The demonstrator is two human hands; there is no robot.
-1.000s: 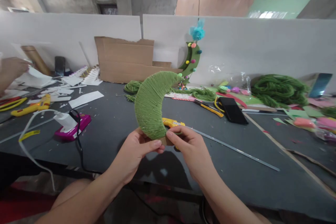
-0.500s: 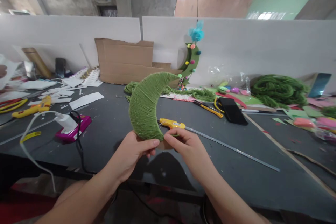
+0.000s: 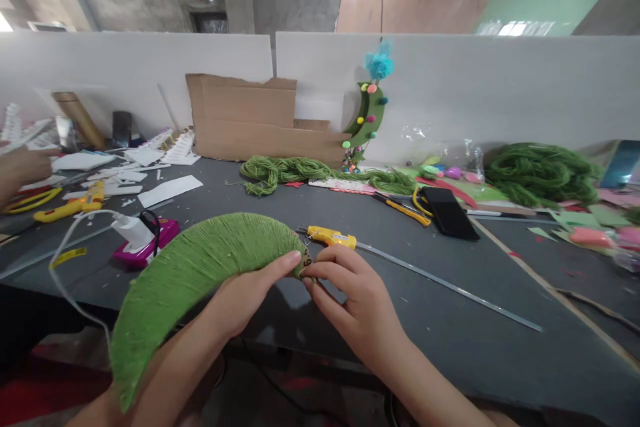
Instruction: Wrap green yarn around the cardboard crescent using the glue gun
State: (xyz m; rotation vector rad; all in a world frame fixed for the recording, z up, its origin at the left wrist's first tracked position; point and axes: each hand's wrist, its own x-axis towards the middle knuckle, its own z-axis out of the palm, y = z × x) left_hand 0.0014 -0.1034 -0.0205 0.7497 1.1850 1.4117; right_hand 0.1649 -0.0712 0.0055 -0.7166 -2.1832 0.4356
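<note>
A crescent shape wrapped in green yarn [image 3: 200, 260] lies tilted over my left forearm, its far tip hanging at the lower left. My left hand [image 3: 255, 287] grips it near its right end, thumb on top. Bare brown cardboard with a dark mark shows at that end. My right hand [image 3: 345, 287] pinches at this same end, fingertips together; the strand between them is too small to make out clearly. Just behind the hands a yellow glue gun [image 3: 330, 237] rests on the dark table [image 3: 450, 320].
Behind are cardboard [image 3: 240, 103], green yarn [image 3: 287, 170], a decorated crescent [image 3: 373, 113] and a black phone [image 3: 450, 213]. A magenta power strip [image 3: 143, 250] with cables sits left. Another person's hand [image 3: 25, 167] is at the far left. A glue stick [image 3: 450, 285] extends right.
The green crescent has swung down to the left, from upright to lying over my left forearm. Both hands stay at its end. Another person's hand has come in at the far left.
</note>
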